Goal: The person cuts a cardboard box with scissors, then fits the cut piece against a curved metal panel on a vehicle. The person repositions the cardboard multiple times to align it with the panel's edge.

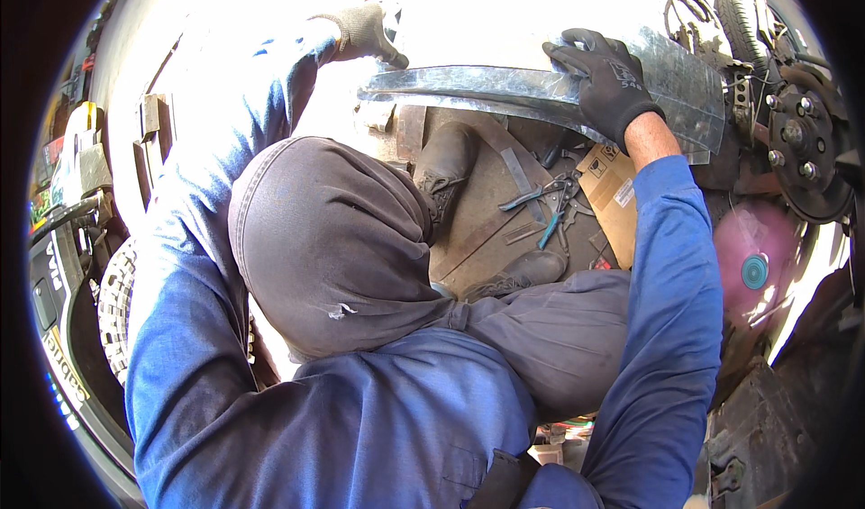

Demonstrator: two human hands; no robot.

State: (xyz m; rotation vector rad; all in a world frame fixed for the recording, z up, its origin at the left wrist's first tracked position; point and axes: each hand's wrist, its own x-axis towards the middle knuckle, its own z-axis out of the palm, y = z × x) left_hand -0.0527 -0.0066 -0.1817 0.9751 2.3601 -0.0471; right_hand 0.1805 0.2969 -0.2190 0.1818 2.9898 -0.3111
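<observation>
My left hand (365, 36), in a grey glove, is bent near the far left end of a long bent metal sheet (487, 86), in glare; what its fingers hold is unclear. My right hand (604, 77), in a black glove, has its fingers bent over the sheet's upper edge at the right. Below the sheet lie cutting tools and pliers (550, 203), a flat metal strip (518, 171) and a cardboard piece (608, 207), beside my knees and boots (441, 176).
A wheel hub (793, 131), tyre (743, 18) and cables stand at the right, above a pink object (748, 248). At the left are a wheel (117, 311) and dark vehicle bodywork (54, 284). The top is washed out by sunlight.
</observation>
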